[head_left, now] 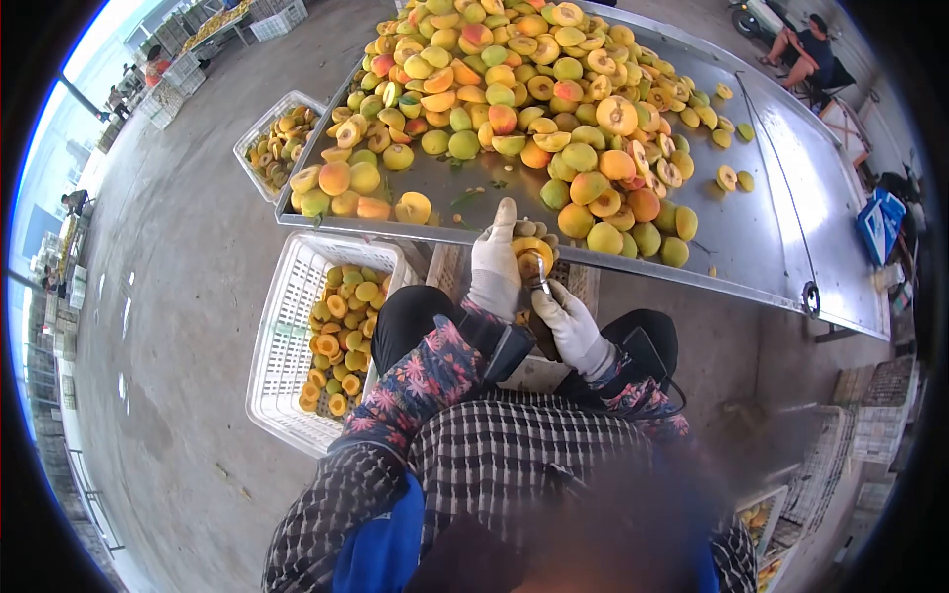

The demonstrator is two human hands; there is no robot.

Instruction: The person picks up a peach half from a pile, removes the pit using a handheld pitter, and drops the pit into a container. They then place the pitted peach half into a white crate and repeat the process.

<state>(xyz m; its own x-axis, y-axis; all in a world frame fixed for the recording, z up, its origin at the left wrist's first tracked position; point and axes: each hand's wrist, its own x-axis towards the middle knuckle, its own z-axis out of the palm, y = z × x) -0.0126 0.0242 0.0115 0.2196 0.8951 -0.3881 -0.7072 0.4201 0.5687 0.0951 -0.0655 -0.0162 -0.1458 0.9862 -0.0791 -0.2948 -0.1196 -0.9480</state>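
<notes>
My left hand [494,267], in a pale work glove, is closed around a halved yellow peach [534,245] with its cut face toward me; the thumb points up. In my right hand [575,334], also gloved, is a curved metal pitting tool [541,272], its bent end touching the cut face of the peach half. Both hands are just in front of the near edge of a metal table [450,235]. A large heap of peaches [504,99], many of them halved, lies on that table.
A white plastic crate [275,346] holding pitted peach halves [341,336] stands by my left knee. Another filled crate [272,115] is beyond it at the table's left end. A blue object [880,225] lies at the table's right. A seated person [813,57] is at back right.
</notes>
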